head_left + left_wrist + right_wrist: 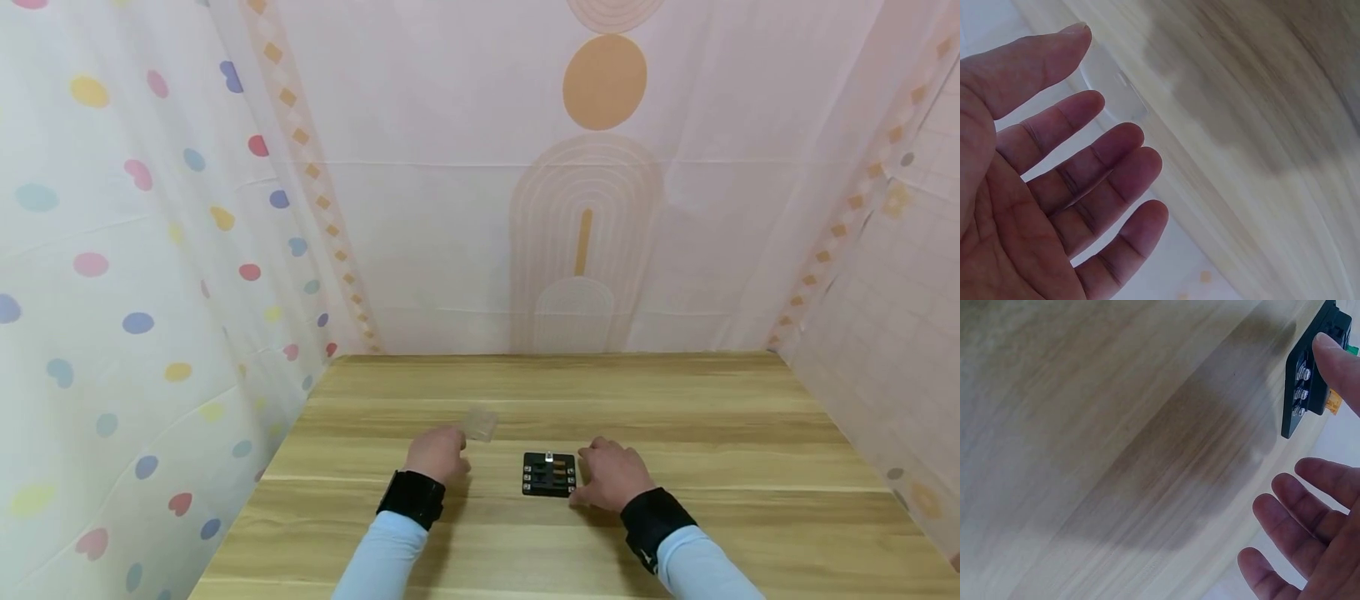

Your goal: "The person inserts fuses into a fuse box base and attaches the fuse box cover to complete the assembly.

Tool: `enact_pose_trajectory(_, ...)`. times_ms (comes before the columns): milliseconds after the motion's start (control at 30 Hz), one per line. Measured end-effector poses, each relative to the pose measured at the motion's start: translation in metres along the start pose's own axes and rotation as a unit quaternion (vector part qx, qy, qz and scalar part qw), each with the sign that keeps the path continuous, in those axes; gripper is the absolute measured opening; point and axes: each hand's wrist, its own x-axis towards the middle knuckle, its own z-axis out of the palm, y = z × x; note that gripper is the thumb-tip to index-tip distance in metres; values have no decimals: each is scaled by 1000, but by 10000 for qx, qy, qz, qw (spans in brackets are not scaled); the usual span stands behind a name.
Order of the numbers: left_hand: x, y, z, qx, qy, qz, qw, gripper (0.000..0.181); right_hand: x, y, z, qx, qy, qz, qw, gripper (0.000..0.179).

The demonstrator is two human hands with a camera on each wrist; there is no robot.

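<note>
A black fuse block (549,479) lies flat on the wooden table, with screw terminals along both sides and small orange pieces and one whitish piece in its middle. My right hand (613,473) is at its right side, fingers loosely bent and spread. In the right wrist view the thumb overlaps the fuse block (1302,378), where orange and green pieces show at its far side; the other fingers hold nothing. My left hand (437,454) hovers left of the block, its palm bare and fingers relaxed. Just beyond it lies a clear plastic cover (480,423), seen behind the fingertips in the left wrist view.
The wood-grain table (675,400) reaches back to a patterned curtain (450,250). A dotted curtain (135,375) hangs along the left edge and another pale curtain (892,333) along the right. Both wrists wear black bands.
</note>
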Motion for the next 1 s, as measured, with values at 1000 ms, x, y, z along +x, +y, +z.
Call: enact_pose_trajectory(1000, -12, -37, -13, -304, -114, -640, 9974, 28, -3, 3, -3, 15, 21, -23, 10000, 71)
